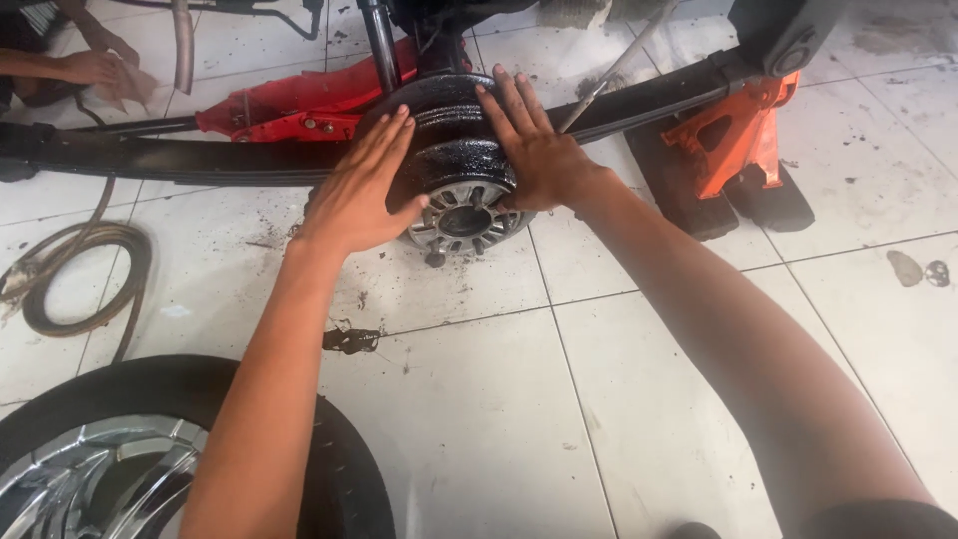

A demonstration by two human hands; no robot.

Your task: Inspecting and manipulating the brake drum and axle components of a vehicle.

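A black brake drum (pixel 454 150) with a silver studded hub (pixel 465 220) sits on the vehicle's axle at upper centre. My left hand (pixel 361 190) presses flat against the drum's left side, fingers together and pointing up. My right hand (pixel 534 150) lies spread on the drum's right side, palm against it. Both hands clasp the drum between them. A black leaf spring (pixel 249 160) runs behind the drum from left to right.
An orange jack stand (pixel 743 140) stands at the right, and a red floor jack (pixel 299 105) lies behind the spring. A chrome wheel with tyre (pixel 120 459) lies at lower left. A coiled hose (pixel 85 274) is left. Another person's hands (pixel 95 65) work at top left.
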